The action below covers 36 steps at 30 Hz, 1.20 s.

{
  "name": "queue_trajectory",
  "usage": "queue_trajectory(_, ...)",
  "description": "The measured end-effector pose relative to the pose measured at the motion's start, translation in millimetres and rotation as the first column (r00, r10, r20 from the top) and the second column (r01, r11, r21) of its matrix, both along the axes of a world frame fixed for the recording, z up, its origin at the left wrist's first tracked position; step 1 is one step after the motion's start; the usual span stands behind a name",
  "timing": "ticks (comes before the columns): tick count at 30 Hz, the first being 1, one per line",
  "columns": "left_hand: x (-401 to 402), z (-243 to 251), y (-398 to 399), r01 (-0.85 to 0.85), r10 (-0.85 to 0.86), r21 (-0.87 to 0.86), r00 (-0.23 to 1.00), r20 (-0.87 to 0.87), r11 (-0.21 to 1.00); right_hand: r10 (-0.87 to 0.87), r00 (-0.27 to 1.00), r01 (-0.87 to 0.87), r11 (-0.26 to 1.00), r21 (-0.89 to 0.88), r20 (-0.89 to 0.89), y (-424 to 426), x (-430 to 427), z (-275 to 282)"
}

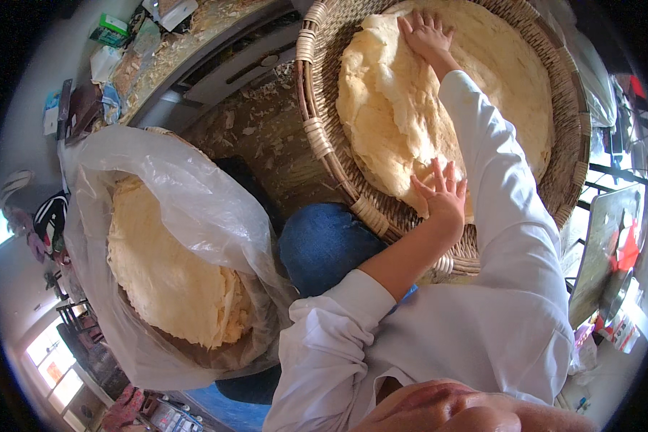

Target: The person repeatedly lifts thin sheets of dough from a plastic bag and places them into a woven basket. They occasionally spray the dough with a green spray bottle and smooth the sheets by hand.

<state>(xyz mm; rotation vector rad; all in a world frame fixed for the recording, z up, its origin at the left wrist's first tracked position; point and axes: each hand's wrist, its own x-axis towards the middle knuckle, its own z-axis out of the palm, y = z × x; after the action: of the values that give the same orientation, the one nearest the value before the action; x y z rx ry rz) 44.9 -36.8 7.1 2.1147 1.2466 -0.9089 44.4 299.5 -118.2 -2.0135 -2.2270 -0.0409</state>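
A large round wicker basket point(319, 137) holds a wide stack of pale yellow, thin sheets point(497, 59) that look like flatbread. On its left part lies a crumpled, folded sheet point(380, 86). My right hand point(426, 35) rests palm down with fingers spread near the far edge of this fold. My left hand point(444, 194) lies on the nearer edge, fingers apart, close to the basket's rim. Neither hand visibly grips anything. To the left, a clear plastic bag point(194, 210) surrounds a second stack of similar pale sheets point(162, 270) with ragged edges.
A blue denim-covered knee point(326, 248) touches the basket's near left side. Flakes lie on the brown floor point(259, 129). A crumb-covered surface point(210, 32) runs along the upper left, with a green box point(109, 30) behind it. A grey board point(605, 248) stands at right.
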Motion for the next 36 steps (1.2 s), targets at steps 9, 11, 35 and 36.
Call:
queue_trajectory(9,22.6,-49.1,-8.6,-0.175,0.162,0.104,0.980,0.116,0.979,0.126,0.950,-0.106,0.991,0.083,-0.285,-39.4,-34.5,22.5)
queue_trajectory(11,28.1,-70.1,-9.6,-0.121,0.129,0.280,0.992,-0.009,0.952,0.286,0.911,-0.245,0.955,0.168,-0.297,-82.9,-54.6,24.1)
queue_trajectory(35,-363.5,100.4,-348.9,-0.884,0.480,0.467,0.397,0.782,-0.029,0.816,-0.074,-0.863,0.235,0.447,-0.573,-364.0,-205.0,241.3)
queue_trajectory(36,-381.0,98.0,-367.5,-0.897,0.532,0.440,0.388,0.753,0.031,0.775,-0.065,-0.938,0.168,0.304,-0.629,-389.0,-225.1,241.9)
